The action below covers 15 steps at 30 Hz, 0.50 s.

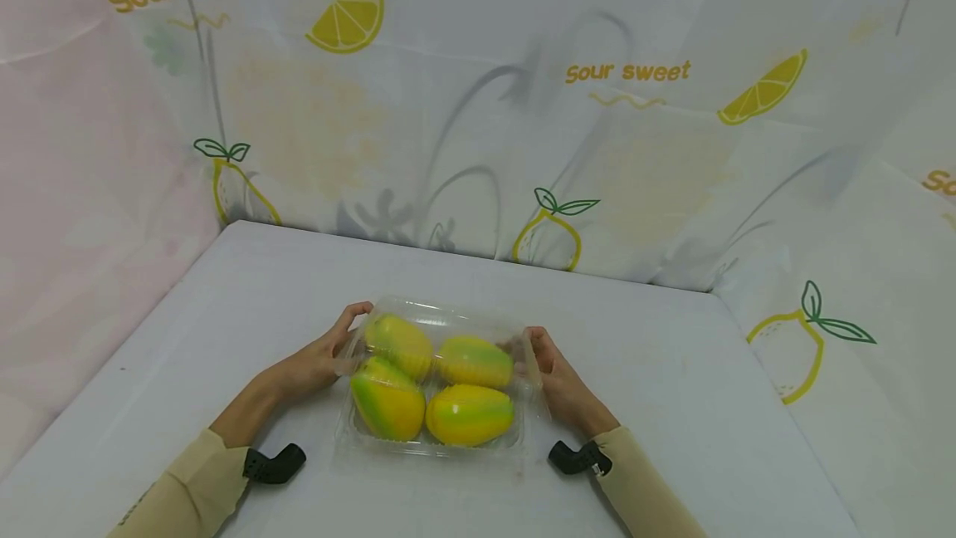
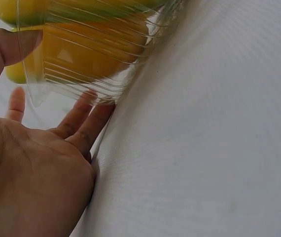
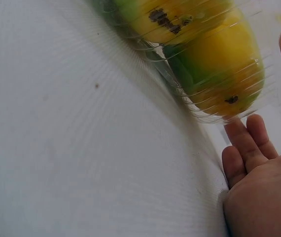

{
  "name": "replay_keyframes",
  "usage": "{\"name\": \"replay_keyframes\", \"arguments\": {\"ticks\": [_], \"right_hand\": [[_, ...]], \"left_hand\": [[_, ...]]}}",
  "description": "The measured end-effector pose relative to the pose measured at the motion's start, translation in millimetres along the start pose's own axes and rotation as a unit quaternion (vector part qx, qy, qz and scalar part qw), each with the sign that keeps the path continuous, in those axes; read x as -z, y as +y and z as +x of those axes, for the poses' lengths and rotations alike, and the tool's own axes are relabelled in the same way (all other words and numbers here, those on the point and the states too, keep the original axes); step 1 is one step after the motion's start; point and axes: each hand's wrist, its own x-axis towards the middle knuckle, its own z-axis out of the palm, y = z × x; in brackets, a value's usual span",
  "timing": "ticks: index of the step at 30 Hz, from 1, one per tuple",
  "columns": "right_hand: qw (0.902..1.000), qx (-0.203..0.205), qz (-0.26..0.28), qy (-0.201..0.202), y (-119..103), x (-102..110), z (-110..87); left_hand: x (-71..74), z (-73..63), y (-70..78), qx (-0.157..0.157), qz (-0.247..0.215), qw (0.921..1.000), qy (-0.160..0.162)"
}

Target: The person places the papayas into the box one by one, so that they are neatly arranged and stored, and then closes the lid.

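Observation:
Several yellow-green mangoes (image 1: 469, 415) lie in a clear plastic clamshell container (image 1: 436, 448) on the table. Its transparent lid (image 1: 441, 310) stands over the rear mangoes; how far it is closed is hard to tell. My left hand (image 1: 317, 364) holds the container's left side. In the left wrist view, the left thumb (image 2: 29, 44) lies at the rim, while other fingertips touch the ribbed wall below. On the opposite side, my right hand (image 1: 556, 380) holds the container by its edge, its fingers partly behind plastic. The right wrist view shows fingers (image 3: 244, 143) against the container's lower corner.
A white-covered table (image 1: 657, 372) extends around the container. Behind it hangs a cloth backdrop (image 1: 463, 131) printed with lemons and lettering, and a pinkish cloth (image 1: 90, 173) closes off the left. Black wrist-worn devices (image 1: 276, 465) sit at both sleeve cuffs.

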Motion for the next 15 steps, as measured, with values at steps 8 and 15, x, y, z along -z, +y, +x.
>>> {"name": "replay_keyframes", "arguments": {"ticks": [8,15], "right_hand": [[0.9999,-0.002,0.008,-0.009,-1.0,-0.7,0.4],[0.9996,0.011,0.009,-0.024,0.1,0.1,0.7]], "left_hand": [[1.8,1.1,-2.6,-0.010,0.004,0.9999,-0.006],[1.7,1.3,-2.1,-0.016,0.000,0.9998,-0.012]]}}
